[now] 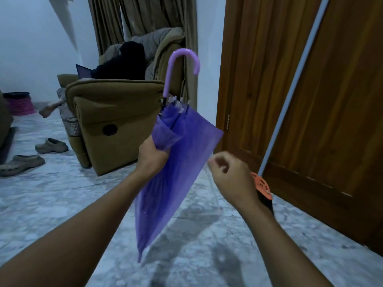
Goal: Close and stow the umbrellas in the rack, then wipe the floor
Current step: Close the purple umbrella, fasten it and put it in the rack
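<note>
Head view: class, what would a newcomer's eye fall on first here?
The folded purple umbrella, centre frame, hooked handle uppermost, gripped by the left hand around its gathered canopy. The right hand curls beside its edge. Behind, a brown armchair at left, a wooden door at right.

No legible text or labels.

The umbrella (pixel 176 162) at centre is a see-through violet, and its hooked handle (pixel 182 59) is a paler lilac. The floor (pixel 62 193) is marbled grey and white. Left of centre, the armchair (pixel 116 112) is olive-brown, and the curtains (pixel 134 15) along the top are dull khaki. On the right the door (pixel 259 69) is reddish-brown with streaky wood grain. A white pole (pixel 294 88) crosses it, with an orange disc (pixel 262 185) at its foot. At far left is a pink basket (pixel 19 103), dark on top.
</note>
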The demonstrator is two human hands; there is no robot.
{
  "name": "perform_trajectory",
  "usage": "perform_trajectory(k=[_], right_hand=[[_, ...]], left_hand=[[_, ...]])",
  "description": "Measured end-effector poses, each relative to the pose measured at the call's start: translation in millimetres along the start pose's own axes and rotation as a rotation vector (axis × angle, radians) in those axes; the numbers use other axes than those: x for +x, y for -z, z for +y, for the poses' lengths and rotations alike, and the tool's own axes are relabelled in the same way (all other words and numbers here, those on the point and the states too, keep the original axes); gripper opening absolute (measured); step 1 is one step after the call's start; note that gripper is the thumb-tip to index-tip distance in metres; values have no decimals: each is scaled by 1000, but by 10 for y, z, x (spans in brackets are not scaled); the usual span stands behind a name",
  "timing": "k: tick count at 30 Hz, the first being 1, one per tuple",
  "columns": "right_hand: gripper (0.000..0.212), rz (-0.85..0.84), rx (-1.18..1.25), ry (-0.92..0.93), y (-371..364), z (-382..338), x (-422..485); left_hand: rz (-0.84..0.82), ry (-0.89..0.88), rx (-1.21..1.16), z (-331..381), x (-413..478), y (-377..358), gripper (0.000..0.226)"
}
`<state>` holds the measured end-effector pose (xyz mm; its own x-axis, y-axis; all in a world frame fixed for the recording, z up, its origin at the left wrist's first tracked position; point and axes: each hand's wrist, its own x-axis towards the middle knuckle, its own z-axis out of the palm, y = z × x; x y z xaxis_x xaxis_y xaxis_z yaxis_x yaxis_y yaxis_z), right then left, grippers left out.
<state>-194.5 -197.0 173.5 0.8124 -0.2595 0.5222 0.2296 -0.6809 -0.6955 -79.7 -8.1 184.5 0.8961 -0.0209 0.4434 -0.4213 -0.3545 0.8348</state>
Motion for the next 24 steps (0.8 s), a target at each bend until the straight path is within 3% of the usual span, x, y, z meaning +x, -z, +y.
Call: perform_trajectory(k=[3, 5, 8, 11, 13, 16, 18, 22, 24], right_hand=[[37, -297, 99, -344, 121, -21, 177], [60, -450, 184, -577, 317, -212, 368], [86, -536, 258, -713, 811, -734, 688], [95, -524, 327, -735, 1456, -1480, 1037], [89, -466, 389, -714, 1911, -2076, 1284], [43, -419, 566, -657, 2503, -2958, 1608], [23, -415, 611, -602, 2756, -3469, 1737], [50, -359, 618, -538, 2964, -4227, 1934], [69, -293, 564, -488, 3013, -4511, 2038]], left_hand=[[18, 125, -49, 507, 257, 72, 4], [6, 177, -48, 998, 464, 142, 8], [-43, 222, -94, 1827, 832, 356, 17], [-90, 261, -186, 2743, 1215, 689, 22], [-114, 297, -271, 3383, 1440, 952, 25], [-183, 330, -327, 4244, 1733, 1338, 14], [-250, 363, -431, 4746, 1826, 1576, 21], [-452, 500, -695, 5361, 1874, 1931, 33], [-517, 534, -797, 5519, 1875, 2059, 25]])
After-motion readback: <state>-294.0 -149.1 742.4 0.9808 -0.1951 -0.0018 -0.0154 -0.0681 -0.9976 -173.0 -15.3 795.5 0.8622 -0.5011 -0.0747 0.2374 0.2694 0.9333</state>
